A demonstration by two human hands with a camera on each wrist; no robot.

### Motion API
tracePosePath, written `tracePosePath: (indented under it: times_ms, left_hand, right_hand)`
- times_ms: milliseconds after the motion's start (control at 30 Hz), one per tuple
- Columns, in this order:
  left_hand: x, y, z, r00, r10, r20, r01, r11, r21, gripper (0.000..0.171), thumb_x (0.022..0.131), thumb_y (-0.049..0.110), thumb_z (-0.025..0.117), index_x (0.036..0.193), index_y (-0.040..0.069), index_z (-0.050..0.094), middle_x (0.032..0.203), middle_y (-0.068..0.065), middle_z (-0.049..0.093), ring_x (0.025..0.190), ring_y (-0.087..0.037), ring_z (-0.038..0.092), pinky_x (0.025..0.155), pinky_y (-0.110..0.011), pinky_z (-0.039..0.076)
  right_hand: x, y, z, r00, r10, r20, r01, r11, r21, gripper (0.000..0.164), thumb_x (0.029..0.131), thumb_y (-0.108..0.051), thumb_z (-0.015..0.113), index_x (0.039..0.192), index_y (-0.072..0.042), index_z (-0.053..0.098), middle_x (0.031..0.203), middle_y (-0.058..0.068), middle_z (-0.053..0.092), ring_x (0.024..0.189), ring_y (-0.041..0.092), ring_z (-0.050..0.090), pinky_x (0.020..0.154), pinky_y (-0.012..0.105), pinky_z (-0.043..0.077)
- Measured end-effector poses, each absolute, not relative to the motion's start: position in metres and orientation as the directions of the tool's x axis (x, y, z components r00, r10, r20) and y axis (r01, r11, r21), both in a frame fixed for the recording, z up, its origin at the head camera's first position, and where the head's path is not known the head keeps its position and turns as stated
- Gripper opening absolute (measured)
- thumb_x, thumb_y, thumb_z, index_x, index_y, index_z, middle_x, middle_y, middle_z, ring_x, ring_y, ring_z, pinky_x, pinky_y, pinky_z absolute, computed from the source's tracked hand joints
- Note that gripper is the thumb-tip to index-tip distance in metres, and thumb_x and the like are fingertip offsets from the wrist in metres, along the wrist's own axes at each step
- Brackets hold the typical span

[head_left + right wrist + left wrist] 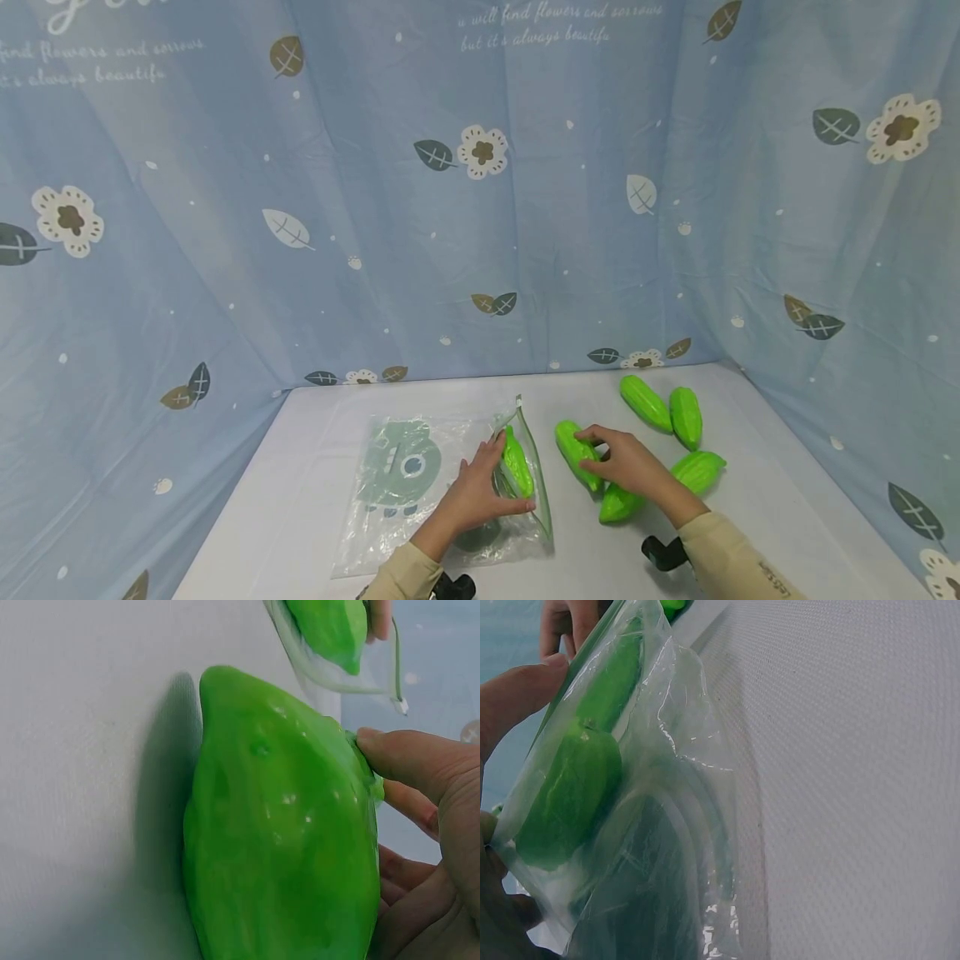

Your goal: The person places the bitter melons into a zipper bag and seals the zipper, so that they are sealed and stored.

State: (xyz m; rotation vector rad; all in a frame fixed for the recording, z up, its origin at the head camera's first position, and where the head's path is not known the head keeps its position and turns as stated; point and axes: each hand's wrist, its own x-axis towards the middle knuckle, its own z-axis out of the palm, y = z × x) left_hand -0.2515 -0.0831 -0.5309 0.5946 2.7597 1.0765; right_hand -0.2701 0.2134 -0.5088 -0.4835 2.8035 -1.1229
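A clear zip bag [352,542] with a green-edged mouth and a printed cartoon lies on the white table. My left hand [476,492] holds its mouth apart, thumb and fingers spread along the edge. A green bitter melon [517,463] shows in the opening; in the left wrist view, green shapes [570,799] show through the plastic. To the right, my right hand [626,462] grips another bitter melon [573,450] between thumb and fingers. In the right wrist view a nearer bitter melon [281,825] mostly hides the gripped one.
Two bitter melons [647,404] lie at the table's back right. Two others, one a bitter melon [701,471] with a pointed tip, lie by my right wrist. A blue patterned curtain [480,233] surrounds the white table [300,467] at the back and sides.
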Motion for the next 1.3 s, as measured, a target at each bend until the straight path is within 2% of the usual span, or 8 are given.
tracePosePath:
  times_ms: [267, 733, 1000, 1300]
  left_hand:
    - [-0.252, -0.082, -0.531, -0.917, 0.399, 0.019, 0.307, 0.674, 0.672, 0.117, 0.076, 0.064, 0.08, 0.163, 0.011, 0.022, 0.164, -0.018, 0.03, 0.152, -0.04, 0.022, 0.118, -0.07, 0.015]
    - [-0.252, -0.083, -0.53, -0.917, 0.399, 0.018, 0.304, 0.666, 0.681, 0.118, 0.076, 0.064, 0.08, 0.163, 0.01, 0.022, 0.164, -0.018, 0.03, 0.152, -0.04, 0.022, 0.118, -0.069, 0.014]
    - [-0.252, -0.083, -0.53, -0.917, 0.399, 0.011, 0.299, 0.667, 0.682, 0.118, 0.076, 0.064, 0.08, 0.163, 0.01, 0.022, 0.164, -0.018, 0.029, 0.152, -0.039, 0.022, 0.118, -0.069, 0.013]
    - [-0.253, -0.083, -0.531, -0.915, 0.403, 0.019, 0.308, 0.667, 0.679, 0.118, 0.077, 0.064, 0.08, 0.163, 0.01, 0.021, 0.164, -0.018, 0.029, 0.152, -0.04, 0.022, 0.118, -0.071, 0.014]
  right_hand:
    - [-0.266, 0.208, -0.51, -0.937, -0.35, 0.026, -0.259, 0.642, -0.722, 0.043, 0.093, -0.024, 0.077, 0.133, -0.014, 0.066, 0.13, 0.013, 0.065, 0.086, 0.016, 0.066, 0.067, 0.028, 0.056]
    - [-0.262, 0.202, -0.513, -0.928, -0.371, 0.025, -0.269, 0.623, -0.735, 0.043, 0.093, -0.026, 0.077, 0.133, -0.017, 0.066, 0.127, 0.012, 0.066, 0.081, 0.014, 0.065, 0.062, 0.028, 0.054]
    - [-0.261, 0.201, -0.514, -0.928, -0.363, 0.08, -0.304, 0.618, -0.725, 0.044, 0.093, -0.027, 0.077, 0.134, -0.016, 0.066, 0.132, 0.01, 0.066, 0.079, 0.007, 0.066, 0.065, 0.025, 0.055]
    - [-0.261, 0.198, -0.511, -0.919, -0.366, 0.146, -0.353, 0.602, -0.716, 0.045, 0.093, -0.029, 0.077, 0.135, -0.018, 0.066, 0.134, 0.005, 0.065, 0.085, 0.009, 0.067, 0.07, 0.026, 0.056]
